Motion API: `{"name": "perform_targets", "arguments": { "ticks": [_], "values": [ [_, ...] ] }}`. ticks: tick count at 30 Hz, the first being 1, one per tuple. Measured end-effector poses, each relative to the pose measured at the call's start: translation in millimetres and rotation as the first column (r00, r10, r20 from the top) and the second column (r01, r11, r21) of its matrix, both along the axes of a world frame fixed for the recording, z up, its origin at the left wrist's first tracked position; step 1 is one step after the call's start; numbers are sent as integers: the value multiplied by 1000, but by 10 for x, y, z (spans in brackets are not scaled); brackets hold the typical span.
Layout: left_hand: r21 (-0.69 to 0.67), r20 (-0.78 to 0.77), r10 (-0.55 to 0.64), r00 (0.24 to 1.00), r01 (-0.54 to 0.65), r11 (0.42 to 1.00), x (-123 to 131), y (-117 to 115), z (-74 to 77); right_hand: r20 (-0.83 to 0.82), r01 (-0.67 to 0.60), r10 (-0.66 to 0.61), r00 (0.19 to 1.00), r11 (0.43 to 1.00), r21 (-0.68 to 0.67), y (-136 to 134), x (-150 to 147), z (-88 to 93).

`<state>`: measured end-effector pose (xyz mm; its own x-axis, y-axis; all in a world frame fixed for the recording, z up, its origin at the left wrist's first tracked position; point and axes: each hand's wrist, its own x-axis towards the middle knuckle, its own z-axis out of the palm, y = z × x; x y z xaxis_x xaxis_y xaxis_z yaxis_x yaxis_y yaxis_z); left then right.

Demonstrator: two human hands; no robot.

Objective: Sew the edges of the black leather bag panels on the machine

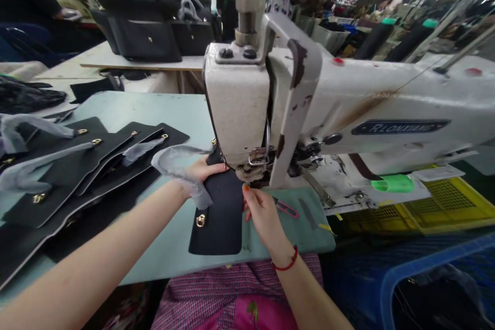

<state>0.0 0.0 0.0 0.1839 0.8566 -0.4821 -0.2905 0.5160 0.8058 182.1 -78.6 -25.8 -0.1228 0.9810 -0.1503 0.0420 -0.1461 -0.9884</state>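
Here the black panel (222, 216) lies between the left hand (201, 169), thumb atop, grip unclear, and right hand (263, 211), pinching its edge.

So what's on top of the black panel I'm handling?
A gold clasp near you and a plastic-wrapped strap looping over your left hand. The machine covers the panel's far right, hiding anything there.
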Motion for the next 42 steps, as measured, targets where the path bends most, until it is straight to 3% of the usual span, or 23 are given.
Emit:
{"name": "perform_targets", "arguments": {
  "ticks": [6, 12, 16, 21, 25, 31, 42],
  "values": [
    [-12, -29, 53, 998, -53, 999, 57, -170, -48, 36, -18, 17, 999, 999, 36, 67, 54, 33],
    [-24, -8, 65, 998, -65, 998, 63, -178, -35, 40, -2, 0, 999, 999, 33, 59, 31, 81],
    [-18, 22, 20, 1000, -20, 1000, 32, -213, 9, 31, -18, 17, 999, 1000, 9, 43, 49, 100],
    [-84, 98, -133, 986, 142, 986, -39, -275, 41, -31, -72, 70, 997, 996, -61, 5, 61, 113],
    [-143, 113, -141, 983, 157, 977, -57, -263, 17, -97, -61, 49, 994, 991, -123, -10, 36, 100],
    [-188, 138, -141, 980, 166, 968, -45, -242, 20, -105, -50, 42, 994, 995, -80, -27, 20, 99],
    [-133, 97, -115, 989, 128, 983, -39, -236, 2, 101, -1, -1, 995, 1000, 15, 7, 9, 115]
  ]
}}
